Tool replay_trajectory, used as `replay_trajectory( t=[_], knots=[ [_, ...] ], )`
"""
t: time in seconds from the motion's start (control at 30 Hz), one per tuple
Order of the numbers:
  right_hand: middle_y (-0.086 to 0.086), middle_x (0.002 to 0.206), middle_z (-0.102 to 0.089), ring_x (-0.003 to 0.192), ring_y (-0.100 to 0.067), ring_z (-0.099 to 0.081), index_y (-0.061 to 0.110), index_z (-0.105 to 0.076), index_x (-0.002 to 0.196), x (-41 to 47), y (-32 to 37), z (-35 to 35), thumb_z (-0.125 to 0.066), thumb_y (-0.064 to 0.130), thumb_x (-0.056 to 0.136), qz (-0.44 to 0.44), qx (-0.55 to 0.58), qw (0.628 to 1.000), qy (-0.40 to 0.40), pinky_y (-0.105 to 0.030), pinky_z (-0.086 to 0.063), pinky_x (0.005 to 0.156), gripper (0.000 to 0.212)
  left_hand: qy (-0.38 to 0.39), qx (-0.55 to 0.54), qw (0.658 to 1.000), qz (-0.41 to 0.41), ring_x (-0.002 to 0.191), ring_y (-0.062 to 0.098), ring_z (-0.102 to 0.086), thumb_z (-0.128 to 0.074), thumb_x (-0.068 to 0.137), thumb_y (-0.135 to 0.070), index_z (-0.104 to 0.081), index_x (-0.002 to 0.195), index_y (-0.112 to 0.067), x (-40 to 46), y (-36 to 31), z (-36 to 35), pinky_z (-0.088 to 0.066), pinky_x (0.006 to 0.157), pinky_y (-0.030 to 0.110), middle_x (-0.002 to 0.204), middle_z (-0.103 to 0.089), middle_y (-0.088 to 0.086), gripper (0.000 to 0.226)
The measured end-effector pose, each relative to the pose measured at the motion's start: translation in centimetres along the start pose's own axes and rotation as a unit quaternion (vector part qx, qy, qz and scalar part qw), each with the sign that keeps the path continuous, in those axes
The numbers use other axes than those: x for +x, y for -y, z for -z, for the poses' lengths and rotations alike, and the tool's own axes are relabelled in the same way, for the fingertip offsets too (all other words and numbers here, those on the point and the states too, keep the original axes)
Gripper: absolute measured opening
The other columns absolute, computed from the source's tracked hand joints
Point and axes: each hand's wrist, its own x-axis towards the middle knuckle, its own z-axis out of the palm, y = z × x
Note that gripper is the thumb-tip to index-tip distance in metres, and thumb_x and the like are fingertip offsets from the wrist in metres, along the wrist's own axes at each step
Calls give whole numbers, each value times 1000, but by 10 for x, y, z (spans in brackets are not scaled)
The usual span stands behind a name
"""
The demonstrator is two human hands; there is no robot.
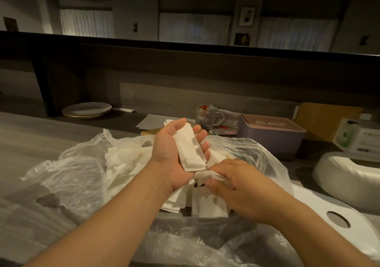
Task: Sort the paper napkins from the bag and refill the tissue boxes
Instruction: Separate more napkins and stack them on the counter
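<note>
My left hand (174, 149) is palm up over the clear plastic bag (82, 174), and a small stack of folded white napkins (190, 149) lies across its palm and fingers. Just below it, my right hand (236, 186) pinches a crumpled white napkin (202, 175). More loose napkins (127, 159) fill the open bag, and a flat pile of napkins (205, 205) lies under my hands. A pink tissue box (273, 137) stands at the back right. A white oval tissue box (349, 182) sits at the right, with its lid (329, 215) lying in front of it.
White plates (86, 109) are stacked at the back left. A glass mug (207, 115) with red wrappers stands behind the bag. A white and green carton (357, 137) sits at the far right, with a brown envelope (327, 118) behind it. A dark raised counter ledge (185, 46) runs along the back.
</note>
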Motion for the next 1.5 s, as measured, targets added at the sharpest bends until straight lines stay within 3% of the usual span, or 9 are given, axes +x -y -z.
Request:
replay_trajectory(
  t=[0.4, 0.57, 0.73, 0.93, 1.07, 1.2, 1.27, 1.4, 1.5],
  knots=[
    [19, 95, -71, 87, -3, -61, 36, -72, 103, 0, -3, 0, -49, 45, 103, -36, 47, 992, -111, -30, -53, 80, 25, -5, 5, 1000, -7, 78, 26, -64, -60, 90, -39, -70, 117, -11, 0, -1, 2, -52, 78, 39, 99, -73, 11, 40],
    [27, 88, -69, 80, 6, -61, 43, -71, 95, 0, -3, 1, -56, 37, 100, -90, 102, 985, -104, -10, -44, 67, 17, -3, 1, 1000, -6, 80, 26, -64, -60, 91, -39, -70, 115, -11, -1, -1, 1, -51, 80, 39, 98, -73, 11, 39],
    [19, 78, -68, 70, 2, -61, 40, -68, 88, 0, 2, 9, -59, 35, 101, -103, 156, 969, -164, -17, -52, 65, 17, 9, -5, 1000, 0, 79, 26, -62, -60, 90, -38, -67, 121, -8, -2, -3, 0, -51, 79, 38, 102, -70, 13, 44],
    [-2, 79, -71, 78, -17, -67, 25, -77, 70, -15, 14, 33, -53, 14, 101, -55, 545, 829, -111, -32, -52, 82, 40, 60, 71, 995, 26, 95, 30, -62, -64, 83, -36, -69, 120, -8, -7, -6, -3, -40, 112, 47, 107, -67, 14, 47],
    [-5, 90, -74, 94, -33, -69, 23, -75, 78, -11, 15, 26, -54, 22, 103, -69, 478, 863, -148, -44, -58, 88, 32, 93, 205, 970, 93, 103, 33, -68, -55, 97, -45, -71, 124, -12, -11, 6, -6, -50, 105, 51, 117, -73, 15, 45],
    [3, 86, -72, 76, -22, -71, 29, -73, 87, -3, 16, 17, -56, 30, 102, -121, 447, 863, -201, -38, -63, 61, 23, 133, 226, 957, 126, 108, 35, -67, -50, 94, -67, -77, 119, -15, -10, 17, -5, -46, 110, 54, 120, -72, 15, 64],
    [11, 88, -71, 82, -16, -71, 35, -71, 93, -1, 13, 16, -57, 34, 102, -124, 444, 858, -224, -30, -62, 64, 17, 160, 230, 952, 120, 109, 34, -68, -54, 87, -70, -79, 116, -17, -11, 20, -4, -51, 105, 52, 117, -73, 15, 65],
    [16, 100, -68, 97, -14, -68, 42, -65, 106, 0, 7, 14, -55, 36, 103, -101, 436, 854, -267, -37, -64, 81, 11, 200, 251, 937, 138, 86, 31, -72, -74, 86, -44, -82, 101, -14, -17, 21, -4, -60, 81, 44, 100, -73, 15, 35],
    [20, 113, -60, 102, -10, -63, 48, -54, 112, 1, 1, 11, -56, 43, 100, -91, 347, 886, -294, -37, -61, 88, 13, 186, 232, 945, 134, 81, 30, -72, -65, 86, -33, -83, 94, -11, -14, 20, -5, -54, 89, 47, 93, -73, 15, 30]
  ],
)
